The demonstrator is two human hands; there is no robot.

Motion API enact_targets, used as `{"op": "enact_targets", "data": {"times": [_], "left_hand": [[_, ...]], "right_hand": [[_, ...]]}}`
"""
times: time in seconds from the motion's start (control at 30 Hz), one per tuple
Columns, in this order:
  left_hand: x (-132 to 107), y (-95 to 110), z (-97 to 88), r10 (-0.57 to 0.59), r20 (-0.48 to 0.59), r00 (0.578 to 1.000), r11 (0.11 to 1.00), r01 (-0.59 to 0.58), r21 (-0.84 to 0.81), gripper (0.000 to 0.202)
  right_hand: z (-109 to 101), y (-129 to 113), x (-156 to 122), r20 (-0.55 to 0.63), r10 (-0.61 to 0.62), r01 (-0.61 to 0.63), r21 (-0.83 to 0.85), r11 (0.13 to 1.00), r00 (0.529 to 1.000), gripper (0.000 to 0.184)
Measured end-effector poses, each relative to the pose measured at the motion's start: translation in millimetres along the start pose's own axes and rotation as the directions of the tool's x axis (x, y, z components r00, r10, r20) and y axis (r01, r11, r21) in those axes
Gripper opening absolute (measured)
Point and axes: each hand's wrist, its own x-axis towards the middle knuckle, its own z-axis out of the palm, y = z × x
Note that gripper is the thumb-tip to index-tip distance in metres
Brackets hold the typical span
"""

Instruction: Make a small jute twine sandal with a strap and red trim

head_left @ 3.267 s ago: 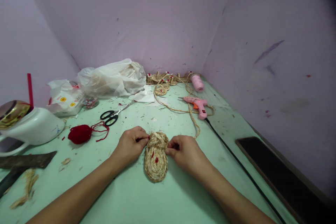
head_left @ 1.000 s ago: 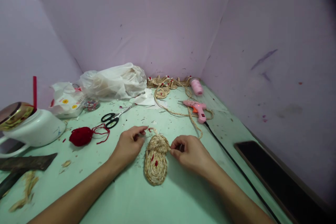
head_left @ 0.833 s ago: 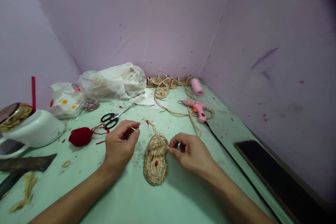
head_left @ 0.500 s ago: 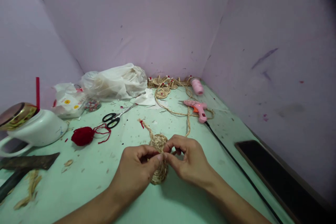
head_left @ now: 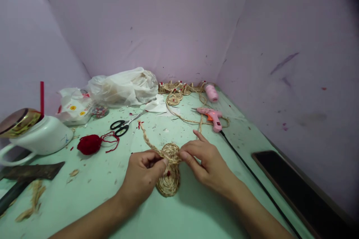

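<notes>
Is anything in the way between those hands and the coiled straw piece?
Nothing visible is in the way. The left hand pinches the straw braid over the coiled straw piece, and the right hand is at its right edge. The scissors and glue gun lie farther off.

A waisted, coiled straw piece (head_left: 168, 183) lies on the green tabletop (head_left: 151, 216), a red-tied braid (head_left: 149, 142) slanting across its middle.

Pale-grn table (head_left: 174, 220) w/ straw scraps (head_left: 35, 195). On it: woven straw piece (head_left: 168, 186) ctr, red yarn ball (head_left: 89, 145) nr blk-handled scissors (head_left: 128, 122), pink glue gun (head_left: 215, 118), wht plastic bag (head_left: 126, 89), pink spool (head_left: 211, 93), dk slab (head_left: 294, 186).
</notes>
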Motion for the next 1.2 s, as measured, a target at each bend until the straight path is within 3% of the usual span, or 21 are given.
{"op": "enact_targets", "data": {"times": [0.1,0.17,0.3,0.43,0.53,0.7,0.9,1.2], "left_hand": [[3,-3,-3.4,-0.012,-0.008,1.000,0.996,0.011,-0.087,0.019],[6,-7,-5.1,-0.025,0.007,1.000,0.988,0.026,-0.150,0.019],[10,-13,-5.5,-0.062,0.050,0.997,0.976,0.072,-0.208,0.019],[10,-11,-3.1,-0.084,0.073,0.994,0.977,0.097,-0.192,0.020],[10,-10,-1.2,-0.077,0.055,0.995,0.979,0.086,-0.182,0.022],[13,-12,0.4,-0.083,0.038,0.996,0.975,0.089,-0.204,0.025],[13,-10,1.2,-0.084,0.037,0.996,0.975,0.090,-0.202,0.028],[13,-11,2.3,-0.092,0.041,0.995,0.968,0.099,-0.232,0.027]], "right_hand": [[-9,2,0,0.117,0.039,-0.027,-0.096,0.995,0.992,0.028],[-12,2,-1,0.172,0.098,-0.088,-0.069,0.994,0.980,0.029],[-9,-1,-3,0.291,0.151,-0.209,0.179,0.961,0.945,0.028],[2,-3,-2,0.373,0.201,-0.364,0.441,0.820,0.906,0.028],[9,-3,1,0.353,0.283,-0.438,0.517,0.736,0.892,0.025],[15,-4,4,0.277,0.392,-0.480,0.517,0.708,0.877,0.020],[17,-8,4,0.200,0.420,-0.456,0.546,0.703,0.885,0.023],[18,-7,3,0.207,0.428,-0.470,0.521,0.713,0.880,0.020]]}}
